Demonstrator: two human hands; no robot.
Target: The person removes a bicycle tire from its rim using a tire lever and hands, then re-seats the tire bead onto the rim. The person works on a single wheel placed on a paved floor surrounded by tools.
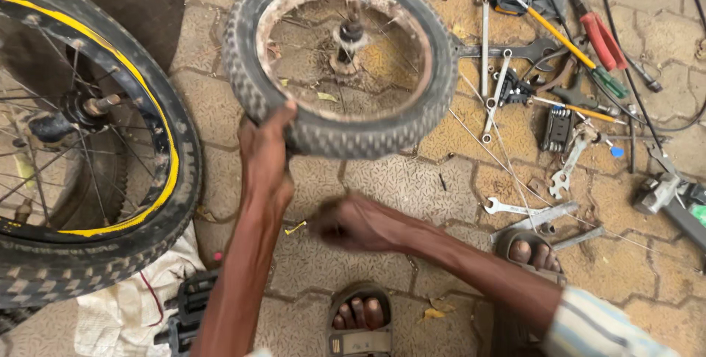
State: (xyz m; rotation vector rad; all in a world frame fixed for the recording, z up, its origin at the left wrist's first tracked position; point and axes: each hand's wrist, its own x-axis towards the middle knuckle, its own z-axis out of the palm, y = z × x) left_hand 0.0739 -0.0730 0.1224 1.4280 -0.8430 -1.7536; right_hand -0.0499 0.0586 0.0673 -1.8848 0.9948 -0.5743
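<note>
Nearest, two sandalled feet on the paved floor, a white cloth at the left. Above them the right hand, blurred, low over the paving near a small yellow bit; whether clenched or released, cannot tell. Left hand reaching up, fingers grasping the near edge of the small wheel, which lies tilted on the floor. Probably light for one hand; knobby tyre soft, dusty, grippy; rusty rim stiff, thin spokes easily bent. Best taken at tyre and rim together, never by the spokes. Left, a big black wheel with a yellow stripe. Farthest right, scattered spanners, red-handled pliers, a yellow screwdriver.
</note>
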